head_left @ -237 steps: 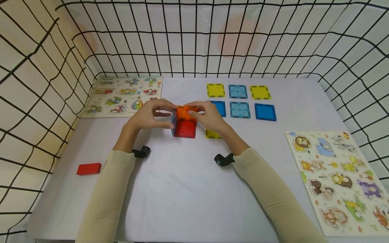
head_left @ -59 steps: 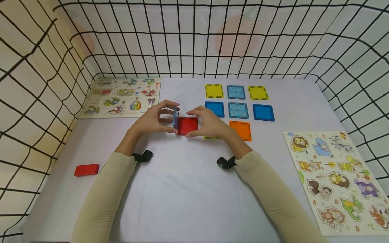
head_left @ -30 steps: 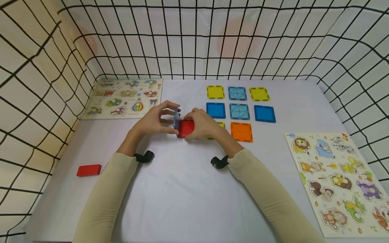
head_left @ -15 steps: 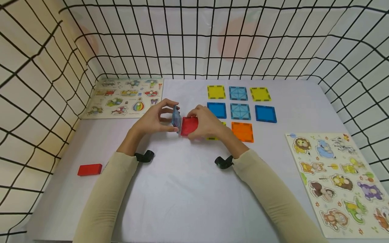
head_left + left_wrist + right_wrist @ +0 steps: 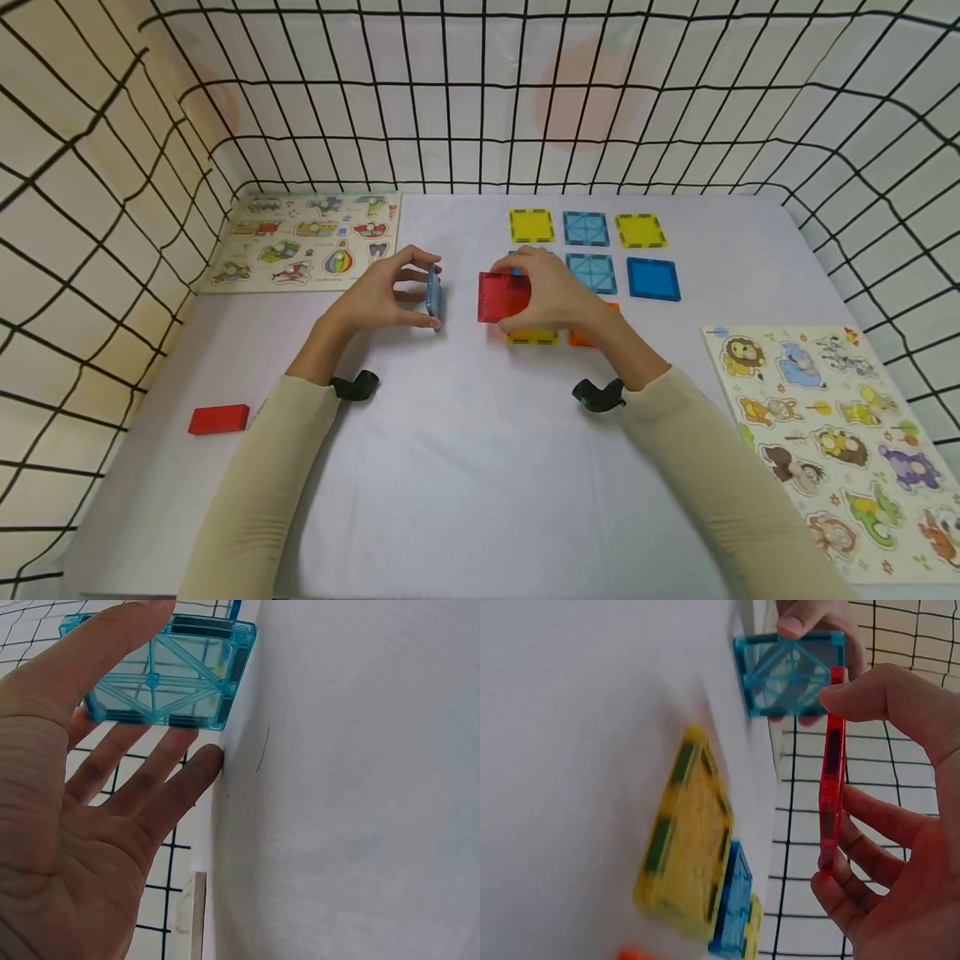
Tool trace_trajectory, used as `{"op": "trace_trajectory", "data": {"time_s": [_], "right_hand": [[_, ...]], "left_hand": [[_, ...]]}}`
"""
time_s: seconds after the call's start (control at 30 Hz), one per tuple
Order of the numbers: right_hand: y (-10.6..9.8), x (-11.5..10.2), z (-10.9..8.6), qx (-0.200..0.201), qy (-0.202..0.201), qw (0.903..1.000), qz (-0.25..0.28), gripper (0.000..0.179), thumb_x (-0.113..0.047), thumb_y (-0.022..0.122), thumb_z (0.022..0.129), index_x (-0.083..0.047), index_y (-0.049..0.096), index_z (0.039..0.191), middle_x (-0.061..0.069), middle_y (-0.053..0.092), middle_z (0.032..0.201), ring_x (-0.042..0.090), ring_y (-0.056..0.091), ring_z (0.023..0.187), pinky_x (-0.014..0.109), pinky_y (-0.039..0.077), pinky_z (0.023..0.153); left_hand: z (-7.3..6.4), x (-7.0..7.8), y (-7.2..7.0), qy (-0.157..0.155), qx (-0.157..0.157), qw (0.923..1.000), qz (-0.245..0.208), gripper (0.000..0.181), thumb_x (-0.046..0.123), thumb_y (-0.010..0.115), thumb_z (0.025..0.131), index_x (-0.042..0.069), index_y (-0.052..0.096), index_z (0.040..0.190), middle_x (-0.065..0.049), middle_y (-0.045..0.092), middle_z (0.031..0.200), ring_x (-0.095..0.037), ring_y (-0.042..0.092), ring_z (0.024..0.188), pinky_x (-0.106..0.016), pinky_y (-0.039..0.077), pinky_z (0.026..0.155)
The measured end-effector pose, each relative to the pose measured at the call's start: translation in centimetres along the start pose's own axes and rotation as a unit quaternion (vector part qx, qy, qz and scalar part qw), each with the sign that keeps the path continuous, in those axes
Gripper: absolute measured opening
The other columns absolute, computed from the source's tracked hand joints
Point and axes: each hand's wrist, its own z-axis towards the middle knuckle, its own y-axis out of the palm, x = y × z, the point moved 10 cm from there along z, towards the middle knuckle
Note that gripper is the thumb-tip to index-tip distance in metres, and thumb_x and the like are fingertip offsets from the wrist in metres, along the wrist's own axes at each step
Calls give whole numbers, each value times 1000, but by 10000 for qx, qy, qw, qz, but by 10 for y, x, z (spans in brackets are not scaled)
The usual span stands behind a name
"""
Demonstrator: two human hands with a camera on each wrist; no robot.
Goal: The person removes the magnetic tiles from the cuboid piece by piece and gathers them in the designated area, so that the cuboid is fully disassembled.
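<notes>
In the head view my left hand (image 5: 377,293) pinches a light blue magnetic tile (image 5: 434,297) that stands on its edge. The left wrist view shows that clear tile (image 5: 157,671) with crossed ribs, thumb on one edge and fingertips on the opposite one. My right hand (image 5: 557,292) grips a red magnetic tile (image 5: 501,297) by its edges, raised above the cloth. Seen edge-on in the right wrist view, the red tile (image 5: 830,772) sits between thumb and fingertips. Below it a yellow tile (image 5: 532,337) lies flat, and the wrist hides most of an orange tile (image 5: 581,337).
Yellow tiles (image 5: 531,226), light blue tiles (image 5: 587,228) and a dark blue tile (image 5: 654,279) lie in rows at the back. Picture puzzle boards (image 5: 300,250) flank the table, one at right (image 5: 840,450). A red block (image 5: 218,419) lies at left; black wire mesh (image 5: 480,108) surrounds the table.
An orange tile left the pair and now lies at right. My right hand has then pulled the red tile off the light blue one, up and to the right. My left hand has barely moved.
</notes>
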Motion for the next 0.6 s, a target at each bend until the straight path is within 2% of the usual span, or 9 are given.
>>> {"op": "trace_trajectory", "data": {"time_s": [0.23,0.33,0.4,0.5,0.6], "right_hand": [[-26,21,-27,34,165,9998,-87,78,-32,91,71,-21,58,141,10,48,148,32,37,140,55,58,94],[-34,28,-38,36,208,9997,-80,79,-30,91,72,-20,58,142,12,48,149,34,36,141,57,58,95],[-39,36,-46,70,284,9996,-27,79,-27,92,71,-20,58,143,12,46,151,35,36,142,57,58,93],[-45,48,-56,133,343,9993,51,81,-23,92,70,-19,57,144,12,44,154,35,38,140,57,59,91],[-51,59,-66,203,352,9992,18,80,-24,91,71,-19,56,144,12,46,153,35,41,137,57,60,89]], "left_hand": [[0,0,1,-135,-49,9999,53,84,2,94,71,10,49,141,-21,52,145,-33,57,131,-49,51,109],[1,-8,1,-203,-53,9997,84,86,3,94,70,13,48,141,-20,51,145,-33,56,132,-48,50,110],[3,-14,2,-226,-94,9997,93,87,4,95,70,11,47,142,-20,51,145,-33,55,133,-48,50,111],[6,-23,2,-237,-123,9996,54,85,7,96,70,8,48,140,-16,54,144,-30,55,133,-45,50,110],[8,-26,2,-178,-131,9997,52,81,12,97,69,10,52,135,-11,57,142,-26,57,131,-41,52,109]]}}
